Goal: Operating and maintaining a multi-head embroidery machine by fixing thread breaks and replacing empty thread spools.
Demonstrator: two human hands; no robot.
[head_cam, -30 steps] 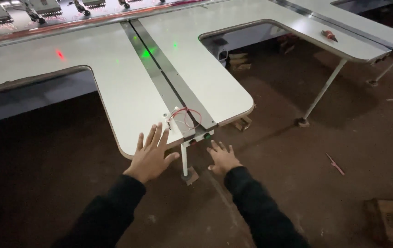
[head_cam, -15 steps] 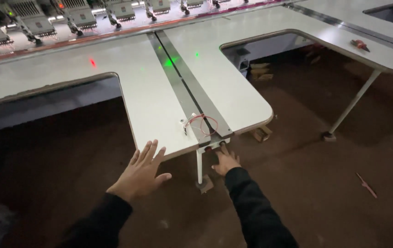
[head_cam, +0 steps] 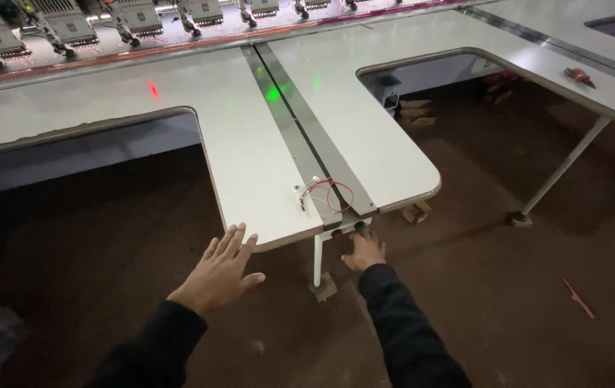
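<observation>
**Hands at the front edge of a white machine table**

The left hand [head_cam: 219, 274] hangs over the dark floor [head_cam: 523, 302] just short of the table's front edge, palm down, fingers spread apart and holding nothing. The right hand [head_cam: 365, 251] reaches under the rim of the white table [head_cam: 250, 165], directly below the end of the dark metal rail [head_cam: 307, 136] that runs along the table's length. Its fingertips touch a small fitting with a green part [head_cam: 358, 225] mounted beneath the edge; whether the fingers are closed on it cannot be told, as the rim hides them.

On the tabletop, just above the right hand, lies a loose loop of red wire [head_cam: 330, 192] with a small white piece at its left end. A white table leg [head_cam: 317, 260] stands between the two hands, resting on a block on the floor.

At the far edge sits a row of embroidery heads [head_cam: 63, 25] (green and red light spots fall on the table surface). A red tool [head_cam: 578, 75] lies on the neighbouring table section at right.
</observation>
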